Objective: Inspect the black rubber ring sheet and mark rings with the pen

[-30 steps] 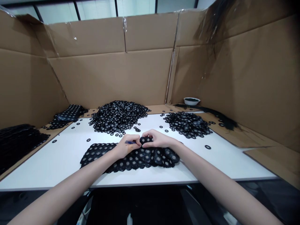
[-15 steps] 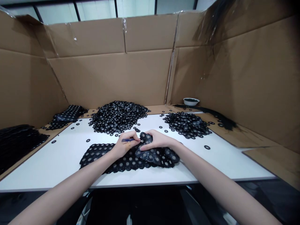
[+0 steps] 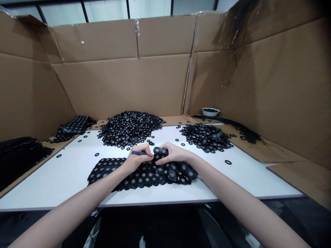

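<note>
A mat of joined black rings with pale round centres (image 3: 144,177) lies on the white table near its front edge. My right hand (image 3: 174,153) is closed on a raised, folded part of this mat, thumb in front and fingers behind. My left hand (image 3: 139,158) is closed in a pinch around a thin blue tool (image 3: 137,153); its tip is hidden at the fingers, so its kind cannot be made out. The left fingertips are right beside the raised part of the mat.
Behind my hands rises a large heap of black rings (image 3: 129,127), with a smaller heap (image 3: 205,136) to the right. Stacked dark mats (image 3: 20,158) stand at left. A white bowl (image 3: 210,112) and a bundle of black strands (image 3: 232,124) lie far right. Cardboard walls (image 3: 116,82) surround the table.
My left hand has shifted slightly left and turned a little, with the blue tool in it. The raised part of the mat is folded differently under my right hand.
</note>
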A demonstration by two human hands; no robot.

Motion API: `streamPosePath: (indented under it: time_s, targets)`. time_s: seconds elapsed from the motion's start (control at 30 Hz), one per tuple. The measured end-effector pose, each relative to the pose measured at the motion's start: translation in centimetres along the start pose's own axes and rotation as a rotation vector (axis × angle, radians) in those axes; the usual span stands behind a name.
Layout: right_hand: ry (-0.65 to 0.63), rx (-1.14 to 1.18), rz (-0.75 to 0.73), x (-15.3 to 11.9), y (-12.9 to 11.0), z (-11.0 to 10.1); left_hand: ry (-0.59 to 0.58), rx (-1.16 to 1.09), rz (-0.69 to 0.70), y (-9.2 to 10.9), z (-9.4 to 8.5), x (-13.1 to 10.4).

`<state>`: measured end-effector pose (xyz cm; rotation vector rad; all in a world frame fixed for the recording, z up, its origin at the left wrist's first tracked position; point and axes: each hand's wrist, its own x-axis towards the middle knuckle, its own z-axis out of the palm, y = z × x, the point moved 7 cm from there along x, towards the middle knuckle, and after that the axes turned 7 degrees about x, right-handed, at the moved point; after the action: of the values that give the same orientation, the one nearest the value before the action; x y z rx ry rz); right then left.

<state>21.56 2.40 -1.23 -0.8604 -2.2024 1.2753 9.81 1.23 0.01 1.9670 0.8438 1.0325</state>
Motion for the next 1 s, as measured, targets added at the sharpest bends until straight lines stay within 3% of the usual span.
streamPosePath:
  time_s: [0.23,0.5,0.8,1.0]
  targets:
    - [-0.011,-0.009,-0.011,-0.4,-0.8,-0.2,0.057,-0.055,0.006,-0.4,-0.6,0.0]
    - [0.013,0.033,-0.001,-0.2,0.0,-0.2,-0.052,0.019,-0.032,-0.6,0.4,0.0]
    - [-0.015,0.029,-0.017,-0.2,0.1,-0.2,-0.105,0.203,0.092,0.3,0.8,-0.4]
    - [-0.040,0.049,-0.036,-0.1,0.2,0.1,-0.150,0.211,0.084,0.3,1.1,-0.4]
